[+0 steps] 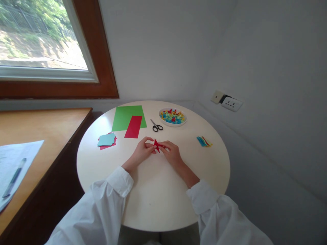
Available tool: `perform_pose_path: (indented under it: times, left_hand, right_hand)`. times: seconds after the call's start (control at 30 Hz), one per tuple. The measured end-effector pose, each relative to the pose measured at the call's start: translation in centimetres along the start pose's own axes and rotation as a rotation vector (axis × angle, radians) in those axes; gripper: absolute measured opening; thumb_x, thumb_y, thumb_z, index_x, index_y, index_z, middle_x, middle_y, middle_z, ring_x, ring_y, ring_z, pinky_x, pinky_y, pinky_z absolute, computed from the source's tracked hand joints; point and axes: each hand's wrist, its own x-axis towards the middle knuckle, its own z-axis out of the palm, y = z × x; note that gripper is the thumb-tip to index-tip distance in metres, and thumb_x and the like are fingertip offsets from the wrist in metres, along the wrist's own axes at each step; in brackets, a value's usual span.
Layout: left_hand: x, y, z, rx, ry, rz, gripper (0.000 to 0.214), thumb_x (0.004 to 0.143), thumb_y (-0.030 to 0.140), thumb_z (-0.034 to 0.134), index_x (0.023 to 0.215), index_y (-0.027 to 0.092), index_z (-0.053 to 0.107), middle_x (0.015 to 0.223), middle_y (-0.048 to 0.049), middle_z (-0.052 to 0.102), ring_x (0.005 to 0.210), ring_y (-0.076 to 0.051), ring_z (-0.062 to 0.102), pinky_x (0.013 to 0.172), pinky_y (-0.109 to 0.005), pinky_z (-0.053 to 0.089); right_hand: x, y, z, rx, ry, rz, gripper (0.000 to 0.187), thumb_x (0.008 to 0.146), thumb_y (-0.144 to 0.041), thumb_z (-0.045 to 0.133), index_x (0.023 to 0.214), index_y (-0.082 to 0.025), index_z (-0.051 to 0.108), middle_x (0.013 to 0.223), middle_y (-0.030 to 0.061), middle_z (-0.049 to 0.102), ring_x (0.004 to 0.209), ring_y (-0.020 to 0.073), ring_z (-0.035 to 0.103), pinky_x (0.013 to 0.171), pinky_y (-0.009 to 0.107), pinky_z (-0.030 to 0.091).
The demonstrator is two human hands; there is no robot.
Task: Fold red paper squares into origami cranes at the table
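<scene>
Fingers (149, 139) of the left hand (143, 149) and right hand (173, 153) pinched a red paper star (156, 146) between them; I saw it over the table (158, 200), nearer me than the scissors (156, 126) and the white dish (176, 125) of colourful paper pieces (172, 116).

the table (158, 200) bears paper (124, 116), scissors (156, 127), a dish (176, 125), strips (203, 141).

Two hands (143, 149) (173, 153), one held red piece (156, 146), one plate (175, 125), scissors (155, 125) (a single pair).
</scene>
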Motion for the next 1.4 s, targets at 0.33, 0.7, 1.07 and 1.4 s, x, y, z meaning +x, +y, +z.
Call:
perform_pose_path:
  times: [0.33, 0.7, 1.07, 1.4]
  left_hand:
    - [0.7, -0.8, -0.3, 0.192, 0.045, 0.1, 0.018, 0.073, 0.017, 0.053, 0.091, 0.016, 0.056, 0.067, -0.0025, 0.067, 0.063, -0.014, 0.062, 0.057, -0.023, 0.047]
    - [3.3, -1.3, -0.9, 0.48, 0.166, 0.437, 0.009, 0.076, 0.021, 0.055, 0.076, 0.018, 0.064, 0.082, -0.0056, 0.063, 0.078, -0.016, 0.06, 0.073, -0.03, 0.049]
    - [3.9, -1.4, -0.4, 0.568, 0.246, 0.428, 0.009, 0.077, 0.016, 0.051, 0.071, 0.017, 0.058, 0.076, -0.004, 0.056, 0.072, -0.015, 0.055, 0.066, -0.028, 0.046]
    - [3.6, -1.1, -0.6, 0.526, 0.267, 0.453, 0.009, 0.075, 0.018, 0.058, 0.067, 0.019, 0.062, 0.067, -0.0009, 0.054, 0.065, -0.013, 0.053, 0.061, -0.026, 0.044]
  right_hand:
    - [0.5, 0.1, 0.0, -0.077, 0.049, 0.029, 0.014, 0.078, -0.022, 0.054, 0.078, -0.019, 0.068, 0.076, 0.0052, 0.067, 0.068, 0.0156, 0.06, 0.062, 0.028, 0.047]
    - [2.4, 1.2, 0.6, -0.095, 0.052, 0.028, 0.013, 0.08, -0.025, 0.053, 0.075, -0.02, 0.064, 0.075, 0.0039, 0.065, 0.069, 0.0153, 0.058, 0.061, 0.027, 0.046]
    - [3.4, 1.5, 1.5, -0.146, 0.027, 0.058, 0.012, 0.079, -0.025, 0.052, 0.072, -0.019, 0.059, 0.072, 0.003, 0.062, 0.061, 0.0132, 0.051, 0.058, 0.026, 0.042]
    - [3.4, 1.1, 1.1, -0.106, 0.066, 0.063, 0.013, 0.078, -0.026, 0.052, 0.067, -0.02, 0.058, 0.068, 0.0016, 0.062, 0.06, 0.0136, 0.051, 0.059, 0.027, 0.042]
